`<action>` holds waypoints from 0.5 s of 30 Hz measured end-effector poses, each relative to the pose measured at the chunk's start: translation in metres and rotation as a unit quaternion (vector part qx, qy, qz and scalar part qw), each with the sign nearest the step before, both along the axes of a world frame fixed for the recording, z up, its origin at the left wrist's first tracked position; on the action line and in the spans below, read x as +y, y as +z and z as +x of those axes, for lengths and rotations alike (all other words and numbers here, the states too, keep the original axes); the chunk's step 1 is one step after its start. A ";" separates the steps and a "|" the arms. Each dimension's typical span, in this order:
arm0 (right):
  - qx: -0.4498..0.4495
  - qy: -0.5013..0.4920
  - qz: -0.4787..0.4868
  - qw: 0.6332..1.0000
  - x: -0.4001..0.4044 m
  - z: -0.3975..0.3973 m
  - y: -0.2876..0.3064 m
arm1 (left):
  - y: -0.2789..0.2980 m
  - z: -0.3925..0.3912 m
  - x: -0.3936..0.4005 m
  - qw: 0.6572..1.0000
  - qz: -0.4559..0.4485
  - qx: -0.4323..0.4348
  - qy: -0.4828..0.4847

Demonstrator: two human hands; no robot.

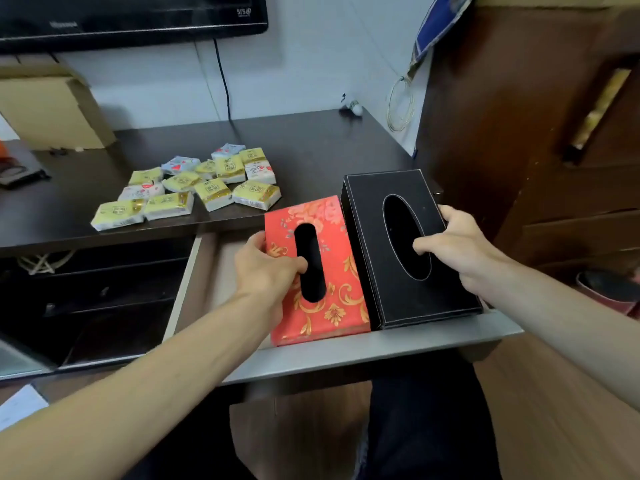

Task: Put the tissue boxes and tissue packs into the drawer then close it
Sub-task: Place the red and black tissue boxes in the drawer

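A red tissue box with gold flowers point(332, 271) and a black tissue box point(381, 244) lie side by side in the right part of the pulled-out drawer point(346, 355). My left hand point(266, 271) grips the red box, thumb in its top slot. My right hand point(453, 244) grips the black box, thumb in its oval opening and fingers over its right edge. Several small yellow and white tissue packs point(194, 188) lie in a heap on the dark desk top point(311, 150), behind and left of the drawer.
A cardboard box point(48, 105) stands at the back left of the desk under a black monitor point(131, 19). A brown wooden cabinet point(519, 133) rises right of the drawer. Dark shelves point(97, 289) sit left of it. My dark-trousered legs are below the drawer front.
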State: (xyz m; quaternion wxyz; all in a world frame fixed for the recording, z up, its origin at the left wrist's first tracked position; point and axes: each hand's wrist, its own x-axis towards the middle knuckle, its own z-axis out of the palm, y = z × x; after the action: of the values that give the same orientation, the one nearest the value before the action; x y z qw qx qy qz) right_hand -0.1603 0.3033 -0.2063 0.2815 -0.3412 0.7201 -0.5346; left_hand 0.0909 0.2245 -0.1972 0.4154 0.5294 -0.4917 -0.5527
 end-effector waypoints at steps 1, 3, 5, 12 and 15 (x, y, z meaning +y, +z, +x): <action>0.003 0.005 0.011 1.000 0.002 0.000 -0.001 | -0.002 0.000 0.002 1.000 0.013 -0.004 0.004; 0.008 0.008 0.033 0.999 0.004 0.000 -0.004 | -0.005 -0.001 0.004 0.999 0.038 -0.012 0.006; 0.014 0.004 0.045 0.999 0.004 -0.001 -0.007 | -0.010 -0.004 0.003 0.998 0.054 -0.013 -0.001; 0.170 -0.005 0.140 0.975 0.001 -0.008 -0.013 | -0.021 -0.029 -0.001 0.998 0.054 -0.027 -0.005; 0.286 0.025 0.217 0.933 -0.001 -0.008 -0.013 | -0.031 -0.036 -0.004 0.997 0.059 -0.050 -0.009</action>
State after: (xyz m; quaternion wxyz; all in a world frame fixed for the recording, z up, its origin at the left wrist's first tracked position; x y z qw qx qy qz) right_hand -0.1688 0.3027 -0.2196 0.1444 -0.4277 0.8600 -0.2381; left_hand 0.0550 0.2209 -0.2277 0.3534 0.5758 -0.4830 -0.5570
